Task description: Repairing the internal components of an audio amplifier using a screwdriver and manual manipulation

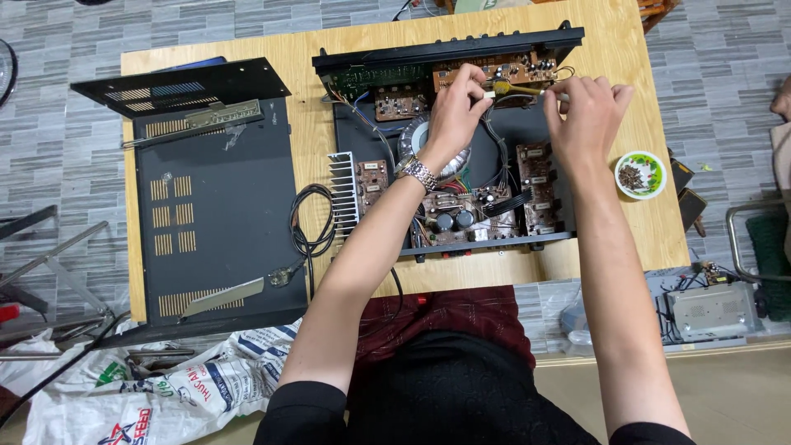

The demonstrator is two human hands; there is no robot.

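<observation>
An opened black amplifier chassis (527,132) lies on a wooden table (305,140), showing brown circuit boards, a round transformer and a finned heat sink (343,191). Its front panel (449,51) is tilted up at the far edge. My left hand (456,103), with a metal wristwatch, pinches the tip end of a yellow-handled tool (517,88) over the rear circuit board. My right hand (585,111) is closed on the tool's other end, just right of the left hand.
The removed black cover (210,214) with vent slots lies on the table's left half. A small green-rimmed bowl (640,175) of screws sits at the right edge. A black cable (306,221) loops beside the heat sink. Printed sacks and a grey device lie on the floor.
</observation>
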